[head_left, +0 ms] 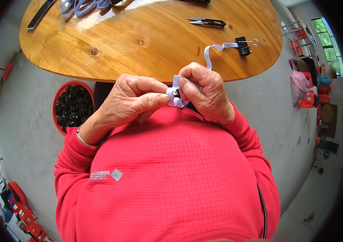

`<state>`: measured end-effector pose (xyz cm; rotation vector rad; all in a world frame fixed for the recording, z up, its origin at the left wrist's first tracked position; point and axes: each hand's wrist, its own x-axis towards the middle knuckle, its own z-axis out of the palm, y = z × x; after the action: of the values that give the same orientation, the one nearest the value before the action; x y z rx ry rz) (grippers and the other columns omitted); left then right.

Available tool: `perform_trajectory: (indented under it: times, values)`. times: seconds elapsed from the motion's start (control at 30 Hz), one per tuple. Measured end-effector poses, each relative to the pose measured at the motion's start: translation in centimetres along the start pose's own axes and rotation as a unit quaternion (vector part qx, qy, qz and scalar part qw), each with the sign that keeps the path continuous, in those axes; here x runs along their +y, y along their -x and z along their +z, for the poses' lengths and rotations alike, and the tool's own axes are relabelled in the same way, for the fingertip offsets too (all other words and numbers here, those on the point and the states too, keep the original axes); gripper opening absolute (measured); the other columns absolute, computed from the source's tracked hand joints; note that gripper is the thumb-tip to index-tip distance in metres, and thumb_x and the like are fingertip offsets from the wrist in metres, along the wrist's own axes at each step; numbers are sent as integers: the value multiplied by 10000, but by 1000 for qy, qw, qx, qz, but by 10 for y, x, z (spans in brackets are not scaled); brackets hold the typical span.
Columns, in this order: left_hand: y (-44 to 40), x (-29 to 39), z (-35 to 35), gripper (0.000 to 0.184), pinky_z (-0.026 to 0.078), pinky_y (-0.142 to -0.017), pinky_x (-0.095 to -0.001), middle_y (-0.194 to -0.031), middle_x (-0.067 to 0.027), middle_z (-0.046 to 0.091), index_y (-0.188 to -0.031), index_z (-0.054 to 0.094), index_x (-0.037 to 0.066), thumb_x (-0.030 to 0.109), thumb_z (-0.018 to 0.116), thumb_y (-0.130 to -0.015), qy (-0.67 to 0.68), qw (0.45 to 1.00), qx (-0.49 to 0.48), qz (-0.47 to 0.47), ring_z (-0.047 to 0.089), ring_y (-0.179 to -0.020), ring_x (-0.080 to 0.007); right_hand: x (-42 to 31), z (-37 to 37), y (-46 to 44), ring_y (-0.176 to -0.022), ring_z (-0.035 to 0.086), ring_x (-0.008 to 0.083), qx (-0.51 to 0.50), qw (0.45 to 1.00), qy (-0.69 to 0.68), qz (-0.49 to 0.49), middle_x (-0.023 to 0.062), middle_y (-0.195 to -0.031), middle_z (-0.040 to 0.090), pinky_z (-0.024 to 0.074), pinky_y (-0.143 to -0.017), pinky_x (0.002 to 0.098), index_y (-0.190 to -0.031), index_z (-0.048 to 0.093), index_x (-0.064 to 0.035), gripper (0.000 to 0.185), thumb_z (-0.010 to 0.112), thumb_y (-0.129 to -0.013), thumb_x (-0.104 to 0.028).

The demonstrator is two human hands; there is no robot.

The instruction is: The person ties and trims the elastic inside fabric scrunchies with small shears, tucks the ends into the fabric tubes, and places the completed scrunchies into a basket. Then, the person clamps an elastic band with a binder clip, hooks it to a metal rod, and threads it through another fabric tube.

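Close to the table's front edge, a small looped piece of pale ribbon (176, 101) with a dark part and a shiny bit at its middle is held between both hands. My left hand (139, 97) pinches its left side between thumb and forefinger. My right hand (207, 90) has its fingers closed on the upper right, where a short ribbon end stands up by the thumb. From behind the right hand a white ribbon strip (207, 56) runs up to a black binder clip (243, 46) on the table.
The wooden table (119, 52) bears black thread snips (207, 22), rolls of pale ribbon (84, 7) and a dark strip (40, 15) at the back left. Below its left edge stands a red basin (94, 97) of small dark pieces. Red stools and bags lie at far right.
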<state>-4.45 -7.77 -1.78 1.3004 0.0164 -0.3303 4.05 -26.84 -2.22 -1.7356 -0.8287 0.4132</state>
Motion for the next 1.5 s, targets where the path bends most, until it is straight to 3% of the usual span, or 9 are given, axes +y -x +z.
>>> perform_trajectory:
  times: [0.17,0.33,0.5,0.7,1.03,1.07,1.13,1.3,1.5]
  values:
    - [-3,-7,2,115,355,-413,-176,-573,5,544,-885,658,-15,76,591,-860,-26,996,69,40,461,-464,-36,-1,-7,2,-526,516,54,52,996,38,-54,47,-724,558,405,-452,219,-904,528,11,90,564,-822,11]
    - [-8,-9,9,116,349,-408,-179,-575,14,537,-887,651,-17,73,579,-873,-76,991,84,65,451,-463,-27,-21,-7,4,-682,627,118,-22,995,21,-93,130,-1023,600,455,-500,206,-1197,493,-1,476,594,-739,72]
    - [-8,-6,11,132,360,-411,-186,-609,8,542,-879,637,-22,100,587,-874,-72,994,61,60,460,-476,-28,-6,2,-1,-800,630,262,-101,994,1,-47,161,-913,607,496,-652,297,-1109,520,-3,347,577,-769,37]
    - [-11,-7,10,95,350,-386,-177,-569,13,522,-884,623,-27,48,565,-879,-213,963,66,152,446,-436,-28,-9,-8,-2,-671,610,266,-105,991,83,-17,131,-751,608,470,-599,306,-922,577,-6,96,557,-831,-32]
    - [2,17,4,148,263,-359,-170,-545,-7,516,-824,632,-32,98,569,-856,68,997,-1,-23,358,-379,-46,-13,-32,-17,-590,545,230,-253,964,40,-66,123,-669,566,445,-568,290,-819,584,4,28,557,-811,6]
    - [3,22,-3,93,308,-375,-212,-561,-6,514,-816,625,-30,46,576,-838,40,997,-15,-63,402,-424,-64,-13,-37,-19,-589,543,231,-259,963,52,-57,123,-665,564,445,-569,289,-811,584,5,29,559,-801,17]
    - [0,8,-11,50,347,-399,-246,-569,-22,514,-812,617,-20,14,584,-825,-174,978,-32,111,443,-462,-83,-19,-50,-19,-592,550,263,-265,959,90,-42,130,-668,568,450,-567,306,-801,581,4,46,572,-767,32]
    - [-6,17,-12,95,388,-437,-326,-580,-97,480,-833,576,6,-33,605,-752,-536,797,-114,256,499,-493,-242,-16,-42,-19,-627,572,308,-198,944,194,-177,123,-659,572,454,-541,332,-768,588,-28,21,586,-766,-8]
    - [-25,48,-22,103,467,-537,-346,-709,-132,594,-888,604,19,26,614,-786,-543,809,-89,206,592,-627,-299,-12,-42,-38,-584,583,286,-149,945,230,-181,116,-632,566,458,-512,331,-784,596,-64,21,599,-783,-43]
